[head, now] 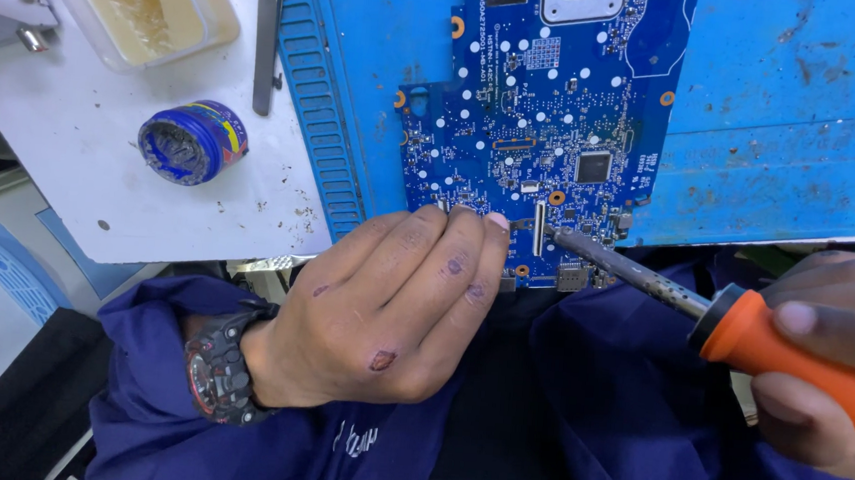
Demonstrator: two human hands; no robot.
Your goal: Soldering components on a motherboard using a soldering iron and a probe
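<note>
**Iron tip at the board's near edge**

The right hand (831, 348) is closed around the orange handle of a soldering iron (703, 314), whose metal tip touches the blue board (546, 118) at its near edge, by a narrow white connector. The left hand (387, 312) lies flat, fingers together, fingertips pressing the board's near edge just left of the tip; it grips nothing. The board lies on a blue mat (787, 125). Left of the board sit a blue pot (192, 141) and a tub (138, 4) of yellowish paste.

Circuit board (547, 108) lies on mat (787, 125); small tin (192, 140) to its left.
</note>
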